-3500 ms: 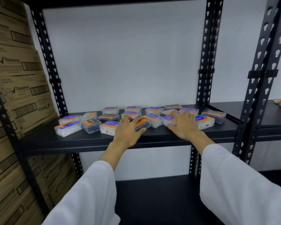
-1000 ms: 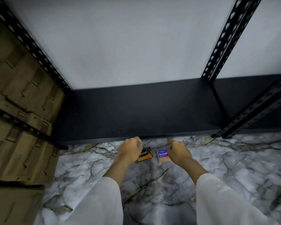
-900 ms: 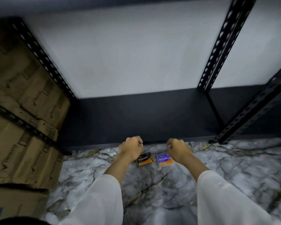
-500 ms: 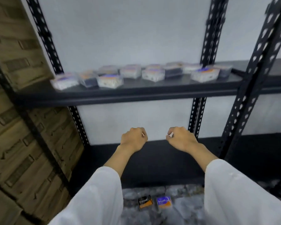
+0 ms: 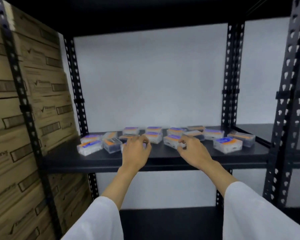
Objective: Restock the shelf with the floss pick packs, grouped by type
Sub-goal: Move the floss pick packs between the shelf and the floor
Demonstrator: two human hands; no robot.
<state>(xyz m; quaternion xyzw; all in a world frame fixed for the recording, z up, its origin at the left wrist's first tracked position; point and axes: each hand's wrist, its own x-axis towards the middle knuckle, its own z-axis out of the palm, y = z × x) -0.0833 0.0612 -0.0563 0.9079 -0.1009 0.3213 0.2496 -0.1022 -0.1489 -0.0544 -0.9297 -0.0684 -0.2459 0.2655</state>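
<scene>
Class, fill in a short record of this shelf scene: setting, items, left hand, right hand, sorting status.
Setting: black metal shelf, cardboard boxes at the left
Items: clear floss pick packs, purple and orange labels, scattered
Left hand: fingers curled over a pack
Right hand: fingers curled at a pack's edge
Sorting status: types look mixed

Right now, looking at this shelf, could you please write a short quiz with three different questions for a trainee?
1. True or false: the clear plastic floss pick packs stand in neat rows, grouped by type.
2. What fills the rack on the left? A) brown cardboard cartons B) glass bottles
3. Fill in: both hands, left hand and right hand, reach over the black metal ___.

Key: 1 false, they lie scattered; 2 A; 3 shelf.
</scene>
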